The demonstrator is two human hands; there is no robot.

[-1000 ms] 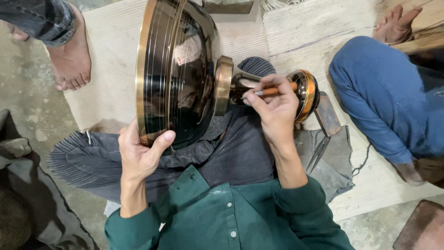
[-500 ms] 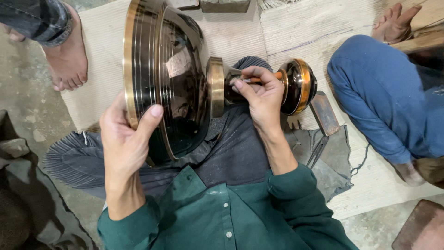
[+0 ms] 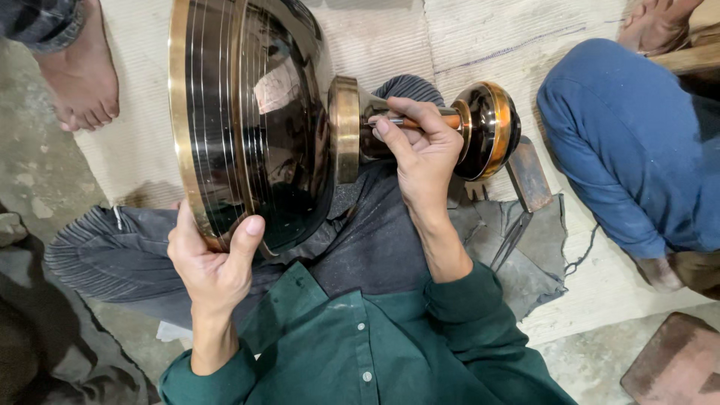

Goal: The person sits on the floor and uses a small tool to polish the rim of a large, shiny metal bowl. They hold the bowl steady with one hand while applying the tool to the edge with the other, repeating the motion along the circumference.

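A large black and brass metal bowl [image 3: 247, 120] with thin engraved lines lies on its side across my lap. Its stem ends in a round brass foot [image 3: 491, 127] to the right. My left hand [image 3: 214, 262] grips the bowl's brass rim from below, thumb pressed on the striped face. My right hand [image 3: 420, 146] holds a small tool with an orange handle [image 3: 427, 121] against the stem, between the brass collar [image 3: 345, 127] and the foot.
A person's bare foot [image 3: 82, 82] stands at the upper left on the concrete floor. Another person in blue trousers [image 3: 630, 142] sits at the right. A rusty flat metal piece [image 3: 529, 176] and a dark cloth [image 3: 525, 247] lie beside my knee.
The bowl has shifted slightly left and turned in my lap. My left hand slid along the rim, and my right hand settled the tool on the stem.
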